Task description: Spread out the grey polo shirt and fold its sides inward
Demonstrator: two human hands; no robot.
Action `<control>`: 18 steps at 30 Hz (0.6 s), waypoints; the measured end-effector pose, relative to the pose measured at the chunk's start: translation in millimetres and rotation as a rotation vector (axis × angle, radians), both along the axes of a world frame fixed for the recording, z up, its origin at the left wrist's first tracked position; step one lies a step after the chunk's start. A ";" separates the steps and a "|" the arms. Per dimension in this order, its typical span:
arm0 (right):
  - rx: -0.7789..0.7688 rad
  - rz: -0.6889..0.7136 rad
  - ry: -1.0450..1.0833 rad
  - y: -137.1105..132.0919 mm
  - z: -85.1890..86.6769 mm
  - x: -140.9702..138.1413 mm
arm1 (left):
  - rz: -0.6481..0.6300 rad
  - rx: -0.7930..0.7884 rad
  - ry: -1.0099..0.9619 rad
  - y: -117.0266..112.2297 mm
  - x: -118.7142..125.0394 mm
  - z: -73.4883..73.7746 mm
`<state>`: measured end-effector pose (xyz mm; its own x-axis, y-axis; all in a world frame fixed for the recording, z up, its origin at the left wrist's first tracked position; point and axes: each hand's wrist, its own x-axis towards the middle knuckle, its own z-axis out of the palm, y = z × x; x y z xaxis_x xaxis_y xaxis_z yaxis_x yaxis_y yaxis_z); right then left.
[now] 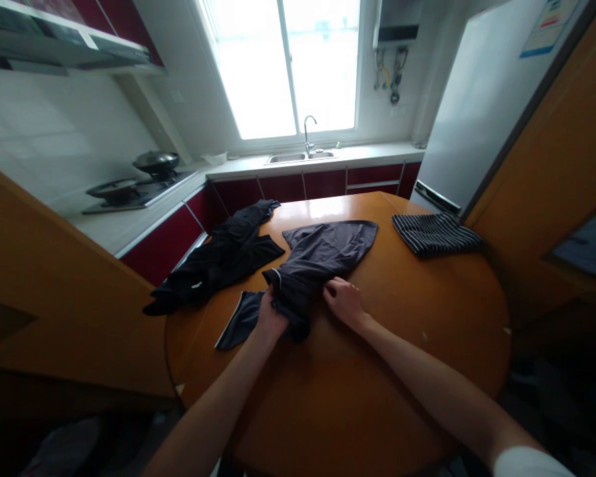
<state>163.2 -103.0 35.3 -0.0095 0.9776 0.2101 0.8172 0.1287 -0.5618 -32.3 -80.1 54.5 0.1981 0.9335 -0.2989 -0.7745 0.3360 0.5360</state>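
A dark grey garment lies spread across the middle of a round wooden table. My left hand is closed on its bunched near end, gripping the fabric. My right hand rests on the garment's near edge with fingers curled onto the cloth. A dark piece with a white trim lies just left of my left hand.
A black garment hangs over the table's left edge. A folded striped cloth sits at the far right of the table. Behind are a counter with a sink, a stove with a wok, and a fridge on the right.
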 end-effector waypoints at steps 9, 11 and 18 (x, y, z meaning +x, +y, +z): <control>-0.055 0.095 -0.049 0.8 -3.4 -18.3 | 0.021 -0.060 0.010 -6.8 11.1 3.9; -0.041 0.105 -0.028 -0.6 -2.9 -17.0 | 0.014 -0.063 0.003 -7.3 11.4 3.5; 0.270 -0.025 0.400 -0.7 13.6 2.5 | 0.070 -0.032 0.012 -2.3 4.1 4.0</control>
<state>165.8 -103.7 49.0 0.1471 0.8866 0.4386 0.5484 0.2959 -0.7821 -28.1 -82.4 58.5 0.1290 0.9348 -0.3308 -0.7901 0.2985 0.5353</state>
